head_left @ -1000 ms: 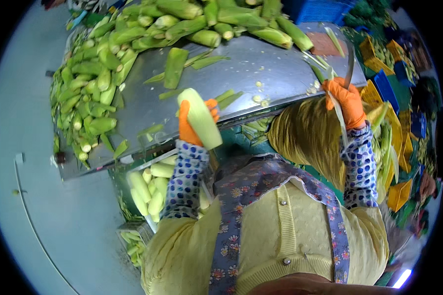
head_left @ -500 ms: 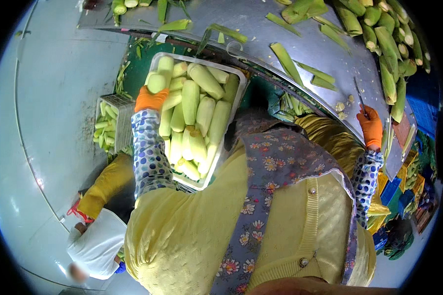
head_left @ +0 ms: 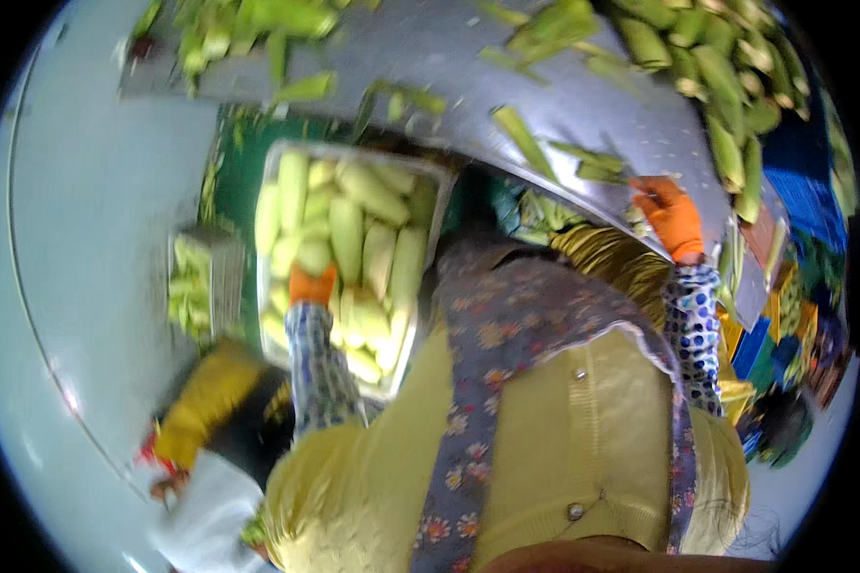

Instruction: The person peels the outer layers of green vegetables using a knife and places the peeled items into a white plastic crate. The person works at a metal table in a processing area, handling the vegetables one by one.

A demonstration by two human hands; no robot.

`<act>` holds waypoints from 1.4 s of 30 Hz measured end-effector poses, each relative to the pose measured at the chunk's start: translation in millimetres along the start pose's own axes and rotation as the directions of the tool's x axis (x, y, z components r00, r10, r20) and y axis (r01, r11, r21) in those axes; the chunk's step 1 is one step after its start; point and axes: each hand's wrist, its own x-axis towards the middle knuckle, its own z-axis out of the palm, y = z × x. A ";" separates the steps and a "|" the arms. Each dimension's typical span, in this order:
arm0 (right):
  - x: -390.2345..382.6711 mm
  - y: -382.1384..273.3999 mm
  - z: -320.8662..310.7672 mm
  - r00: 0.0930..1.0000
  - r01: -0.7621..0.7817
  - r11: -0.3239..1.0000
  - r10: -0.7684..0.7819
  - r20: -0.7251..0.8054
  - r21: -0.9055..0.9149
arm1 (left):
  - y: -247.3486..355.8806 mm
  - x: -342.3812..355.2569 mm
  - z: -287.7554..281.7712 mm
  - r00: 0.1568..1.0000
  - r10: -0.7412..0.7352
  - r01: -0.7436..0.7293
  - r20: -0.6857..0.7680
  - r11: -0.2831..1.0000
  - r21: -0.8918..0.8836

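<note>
My left hand [head_left: 312,287], in an orange glove, is down in a white crate [head_left: 428,320] of husked, pale green ears of corn. Its fingers close round the lower end of one ear of corn [head_left: 313,256]. More ears lie packed about it, among them an upright one [head_left: 293,183] in the far left part. At the near edge of the metal table [head_left: 430,57], my right hand [head_left: 674,218], also orange-gloved, has its fingers curled in. The slim knife it grips is smeared by motion, so its blade hardly shows.
Unhusked corn [head_left: 726,86] is heaped at the table's far right. Loose husks [head_left: 521,141] litter the metal top. Left of my crate stands a smaller crate [head_left: 225,277] of green pieces; a person in white [head_left: 215,511] is nearer. Blue and yellow containers [head_left: 750,349] stand to the right.
My left hand has let go of an ear at the crate's left side and moved nearer, onto another. My right hand has shifted left along the table edge. The view has swung and blurred.
</note>
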 end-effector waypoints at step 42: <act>-66.3 44.4 21.1 0.789 -0.217 0.976 0.179 -0.588 0.006 | 624.2 -6.7 276.4 0.041 0.595 0.416 0.803 0.720 -0.555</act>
